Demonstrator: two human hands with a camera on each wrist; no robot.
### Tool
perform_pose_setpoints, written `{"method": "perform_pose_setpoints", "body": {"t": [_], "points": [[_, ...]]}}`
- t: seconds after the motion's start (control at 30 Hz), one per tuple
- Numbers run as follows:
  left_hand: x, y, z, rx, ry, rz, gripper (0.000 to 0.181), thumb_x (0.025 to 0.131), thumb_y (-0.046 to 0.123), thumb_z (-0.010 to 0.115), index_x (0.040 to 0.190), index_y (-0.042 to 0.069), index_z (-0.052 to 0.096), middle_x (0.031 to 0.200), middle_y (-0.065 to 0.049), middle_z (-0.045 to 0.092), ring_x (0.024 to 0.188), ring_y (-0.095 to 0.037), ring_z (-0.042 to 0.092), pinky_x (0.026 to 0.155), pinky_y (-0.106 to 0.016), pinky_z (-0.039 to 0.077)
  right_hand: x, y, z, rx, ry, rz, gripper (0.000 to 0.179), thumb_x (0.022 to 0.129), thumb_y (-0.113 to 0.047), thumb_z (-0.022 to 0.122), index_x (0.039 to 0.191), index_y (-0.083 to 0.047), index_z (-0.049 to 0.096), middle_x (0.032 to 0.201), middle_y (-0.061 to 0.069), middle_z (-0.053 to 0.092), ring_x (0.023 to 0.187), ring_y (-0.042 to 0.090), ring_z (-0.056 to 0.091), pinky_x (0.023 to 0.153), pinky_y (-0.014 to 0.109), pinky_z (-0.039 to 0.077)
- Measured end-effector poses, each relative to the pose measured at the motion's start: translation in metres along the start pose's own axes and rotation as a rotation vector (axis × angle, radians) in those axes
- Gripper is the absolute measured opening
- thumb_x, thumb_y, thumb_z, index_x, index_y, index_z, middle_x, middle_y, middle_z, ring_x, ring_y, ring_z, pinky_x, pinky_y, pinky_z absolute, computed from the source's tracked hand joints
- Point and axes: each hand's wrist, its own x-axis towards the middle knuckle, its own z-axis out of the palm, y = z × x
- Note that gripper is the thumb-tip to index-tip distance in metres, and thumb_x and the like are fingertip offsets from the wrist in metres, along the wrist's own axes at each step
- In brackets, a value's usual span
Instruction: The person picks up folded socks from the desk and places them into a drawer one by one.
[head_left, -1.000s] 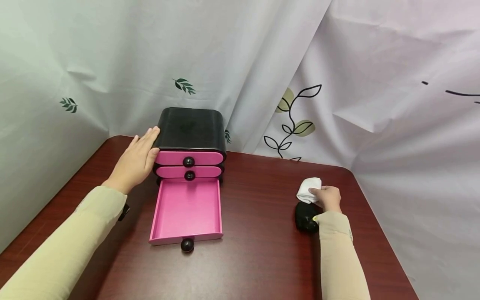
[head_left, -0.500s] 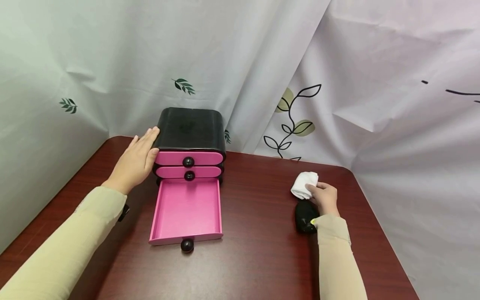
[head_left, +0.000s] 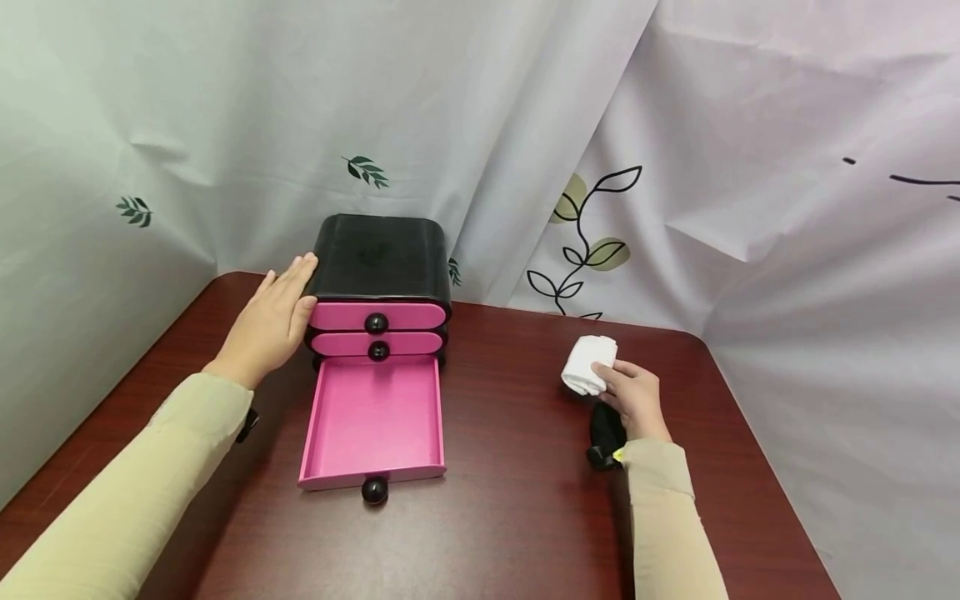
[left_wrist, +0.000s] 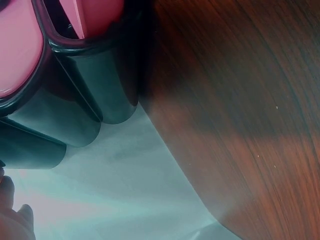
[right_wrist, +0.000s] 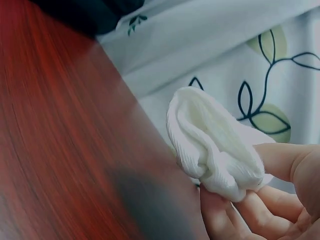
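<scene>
In the head view, my left hand [head_left: 262, 325] lies with straight fingers against the left side of a black drawer unit [head_left: 381, 257]. Only a bit of that hand shows at the lower left corner of the left wrist view. The unit's bottom pink drawer [head_left: 378, 417] is pulled out and bare inside; the two drawers above it are pushed in. My right hand [head_left: 636, 396] pinches a folded white ribbed sock [right_wrist: 215, 142] between thumb and fingers, held over the table's right part. Just below it is a soft-looking black thing [head_left: 606, 423], partly covered by the right wrist.
The dark red-brown table [head_left: 510, 517] runs back to a white curtain [head_left: 480, 125] printed with leaves. A black round knob [head_left: 375, 491] sticks out from the open drawer's front. Curtain also hangs along the left and right table edges.
My right hand has moved to the left and slightly away from me, carrying the white sock. The left hand and the drawer unit have stayed where they were.
</scene>
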Motion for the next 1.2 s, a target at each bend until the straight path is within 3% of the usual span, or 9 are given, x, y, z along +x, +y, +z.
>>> {"method": "perform_pose_setpoints", "body": {"t": [0.3,0.83,1.2], "points": [[0.000,0.002,-0.001,-0.006,0.004,0.000,0.058,0.109,0.029,0.039,0.158,-0.002,0.029,0.160,-0.023,0.034,0.150,-0.036,0.028,0.126,-0.048,0.010,-0.018,0.001,0.023,0.001,-0.078,-0.052,0.046,0.093,-0.012,0.072,0.132,0.009,0.057,0.086,-0.003,0.069,0.072,0.004,0.068,0.064,0.019,0.057],[-0.001,0.004,-0.001,-0.016,0.008,0.003,0.058,0.110,0.030,0.038,0.157,-0.002,0.030,0.160,-0.023,0.035,0.150,-0.035,0.029,0.126,-0.048,0.010,-0.056,0.000,0.069,0.079,-0.145,-0.148,0.040,0.090,-0.005,0.074,0.125,0.012,0.063,0.099,0.012,0.075,0.075,0.009,0.071,0.068,0.023,0.059],[-0.001,0.003,-0.001,-0.017,0.008,-0.001,0.058,0.110,0.030,0.037,0.157,-0.002,0.029,0.160,-0.023,0.034,0.151,-0.035,0.028,0.126,-0.048,0.010,-0.082,0.002,0.105,0.082,-0.219,-0.215,0.034,0.088,-0.005,0.076,0.118,0.009,0.068,0.097,0.015,0.074,0.073,0.012,0.070,0.066,0.025,0.058]]}}
